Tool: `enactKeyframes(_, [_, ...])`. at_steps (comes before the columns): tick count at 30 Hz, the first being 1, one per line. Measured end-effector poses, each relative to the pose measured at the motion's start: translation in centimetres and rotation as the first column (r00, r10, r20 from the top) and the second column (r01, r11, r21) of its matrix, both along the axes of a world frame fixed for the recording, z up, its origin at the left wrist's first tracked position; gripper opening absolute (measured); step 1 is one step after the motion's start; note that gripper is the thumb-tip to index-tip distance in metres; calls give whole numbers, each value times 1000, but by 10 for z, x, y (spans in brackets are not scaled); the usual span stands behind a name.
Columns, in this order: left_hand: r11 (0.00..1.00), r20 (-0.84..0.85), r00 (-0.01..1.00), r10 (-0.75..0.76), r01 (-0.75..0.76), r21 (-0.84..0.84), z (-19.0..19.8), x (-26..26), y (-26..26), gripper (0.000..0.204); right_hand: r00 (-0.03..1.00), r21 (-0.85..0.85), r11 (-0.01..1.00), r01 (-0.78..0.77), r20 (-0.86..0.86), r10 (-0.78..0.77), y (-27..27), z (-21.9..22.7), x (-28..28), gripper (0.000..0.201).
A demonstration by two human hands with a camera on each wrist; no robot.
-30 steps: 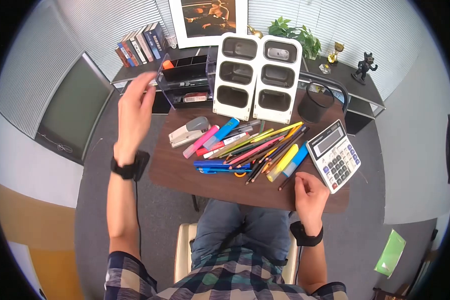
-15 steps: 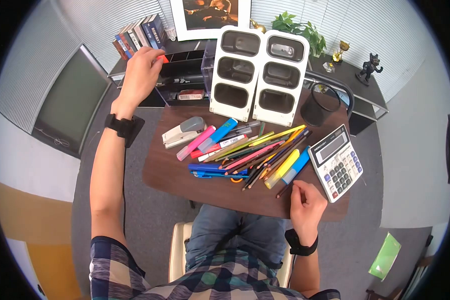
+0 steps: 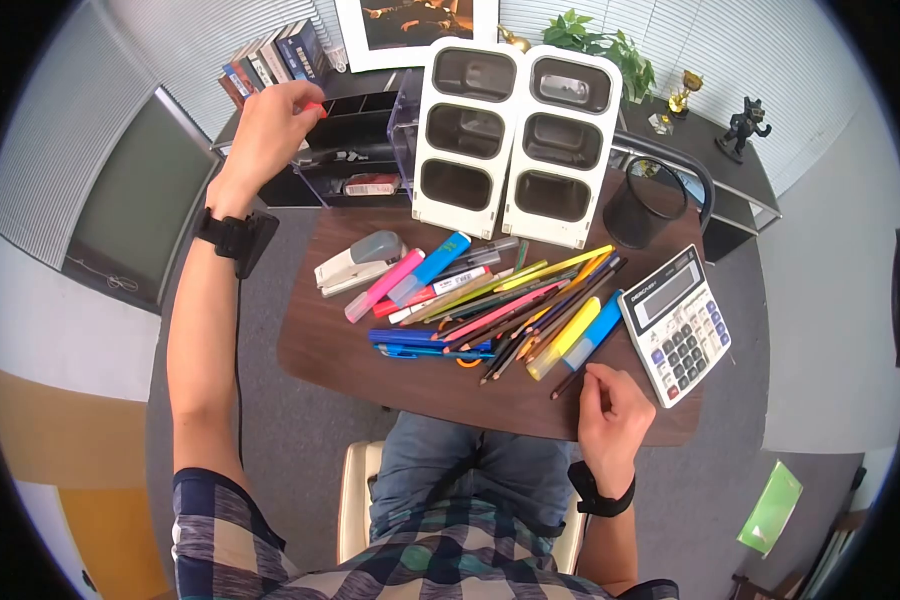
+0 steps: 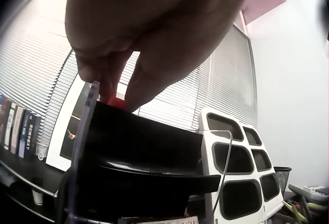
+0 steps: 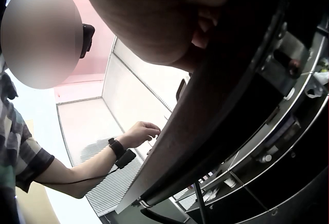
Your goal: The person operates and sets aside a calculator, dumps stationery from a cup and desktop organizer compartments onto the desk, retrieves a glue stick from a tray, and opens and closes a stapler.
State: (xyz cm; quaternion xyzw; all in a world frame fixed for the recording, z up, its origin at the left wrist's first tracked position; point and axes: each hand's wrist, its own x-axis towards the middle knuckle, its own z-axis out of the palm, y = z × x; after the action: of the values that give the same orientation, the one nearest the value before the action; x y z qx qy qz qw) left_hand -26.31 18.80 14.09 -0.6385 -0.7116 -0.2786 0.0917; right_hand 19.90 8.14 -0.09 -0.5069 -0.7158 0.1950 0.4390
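My left hand [image 3: 273,130] is over the left end of the black desk organizer [image 3: 355,128], thumb and fingers pinching a small orange-red object [image 3: 317,108] at its top. In the left wrist view, the red object [image 4: 117,103] shows between thumb and fingers just above the organizer's edge; its lower part is hidden. On the front of the table rests my right hand [image 3: 615,410], fingers loosely curled and holding nothing. Close to it lie a dark pencil [image 3: 567,384], a blue highlighter [image 3: 594,335] and a white calculator [image 3: 678,325].
Pencils [image 3: 510,305], markers and pens lie in a heap mid-table, with a stapler [image 3: 360,264] to their left. Behind them stand two white racks of dark bins [image 3: 507,140] and a black mesh cup [image 3: 642,205]. Books and a plant [image 3: 600,55] stand on the back shelf.
My left hand has come in to the organizer's left end and taken hold of the orange-red object, then shifted slightly left. My right hand has stayed at the table's front.
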Motion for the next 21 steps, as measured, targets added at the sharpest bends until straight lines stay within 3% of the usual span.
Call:
enactKeyframes(7, [1000,-6,1000,0,0,13,3,-6,7,29,1000,-2,1000,4,5,-4,0,1,0,10])
enactKeyframes(10, [972,-146,989,10,24,234,11,-8,4,31,1000,13,1000,-8,3,8,0,0,0,11])
enactKeyframes(13, [963,-74,997,17,4,269,27,-6,-5,32,1000,21,1000,-14,9,14,1,-1,0,11])
enactKeyframes(14, [940,-198,980,15,54,337,32,-5,-11,31,1000,23,1000,-11,9,11,1,-1,0,10])
enactKeyframes(15, [940,-197,980,14,54,337,38,-2,-18,31,1000,24,1000,-7,9,7,0,-1,0,10])
enactKeyframes(17, [927,4,1000,7,-8,376,51,13,-41,30,1000,32,999,-3,15,2,0,-1,0,10])
enactKeyframes(21, [902,172,985,6,-79,425,48,44,-109,30,1000,48,999,2,3,-3,0,-3,-1,11])
